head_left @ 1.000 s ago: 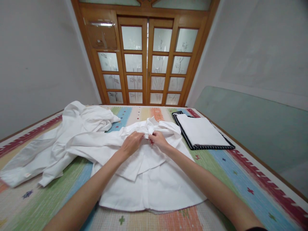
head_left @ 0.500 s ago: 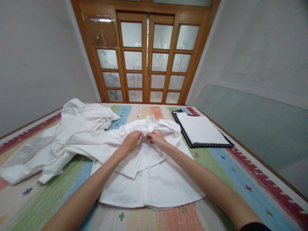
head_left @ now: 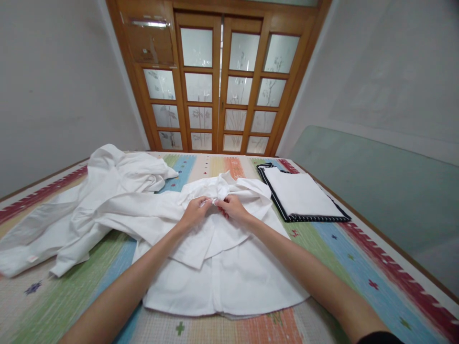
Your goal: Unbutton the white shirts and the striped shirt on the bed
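A white shirt lies in front of me, its hem toward me and its collar end bunched up at the far side. My left hand pinches the fabric near the collar, at the front opening. Close beside it, my right hand is closed on the same spot of the shirt, fingertips nearly meeting those of the left. Whatever small part sits between the fingertips is too small to make out. One sleeve of the shirt appears to stretch left, beneath a second white garment or against it.
Another crumpled white garment is heaped at the left. At the right lies a folded white cloth on a black striped folded cloth. A colourful patterned cover spreads under everything. Wooden glazed doors stand beyond.
Both hands stay at the collar area, with only a small shift of the fingers. The right fingers have curled in closer. The view has tilted slightly.
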Tool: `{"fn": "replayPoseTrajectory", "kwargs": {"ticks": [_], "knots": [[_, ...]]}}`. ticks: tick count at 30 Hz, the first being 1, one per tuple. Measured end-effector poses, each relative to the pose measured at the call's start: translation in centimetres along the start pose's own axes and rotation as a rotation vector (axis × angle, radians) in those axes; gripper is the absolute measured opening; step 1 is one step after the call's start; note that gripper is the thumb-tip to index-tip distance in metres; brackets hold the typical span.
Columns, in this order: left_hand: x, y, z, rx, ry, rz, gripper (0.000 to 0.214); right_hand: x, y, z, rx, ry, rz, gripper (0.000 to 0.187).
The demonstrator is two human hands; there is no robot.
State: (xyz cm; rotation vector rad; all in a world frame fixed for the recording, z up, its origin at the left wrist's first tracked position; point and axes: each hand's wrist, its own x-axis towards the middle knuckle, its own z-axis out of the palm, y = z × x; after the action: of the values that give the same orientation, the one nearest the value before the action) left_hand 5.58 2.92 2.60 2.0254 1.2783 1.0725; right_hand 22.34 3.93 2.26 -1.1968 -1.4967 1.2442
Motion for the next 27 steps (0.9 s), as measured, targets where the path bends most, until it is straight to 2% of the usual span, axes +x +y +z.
{"fn": "replayPoseTrajectory", "kwargs": {"ticks": [4,7,10,13,18,22,27], "knots": [[-0.3,-0.1,0.0,-0.056,-0.018,-0.057,0.041,0.1,0.3,-0.1,-0.093,-0.009,-0.046,0.034],[-0.4,0.0,-0.2,-0.089,-0.058,-0.094,0.042,0.0,0.6,-0.4,-0.092,-0.034,-0.024,0.034],[-0.3,0.1,-0.3,-0.113,-0.091,-0.069,0.036,-0.2,1.0,-0.5,-0.069,-0.072,0.018,0.031],[-0.2,0.2,-0.3,-0.088,-0.093,-0.036,0.03,-0.2,1.3,-0.5,-0.014,-0.056,0.017,0.028],[-0.3,0.3,-0.1,-0.013,-0.13,-0.028,0.034,-0.4,1.2,-0.5,0.048,-0.034,0.038,0.028],[-0.3,0.2,0.0,-0.003,-0.132,-0.06,0.033,-0.5,1.2,-0.6,0.038,-0.032,0.051,0.026],[-0.3,-0.4,0.5,0.033,-0.086,-0.073,0.023,-0.6,1.4,-0.7,-0.055,-0.064,-0.006,0.03]]}}
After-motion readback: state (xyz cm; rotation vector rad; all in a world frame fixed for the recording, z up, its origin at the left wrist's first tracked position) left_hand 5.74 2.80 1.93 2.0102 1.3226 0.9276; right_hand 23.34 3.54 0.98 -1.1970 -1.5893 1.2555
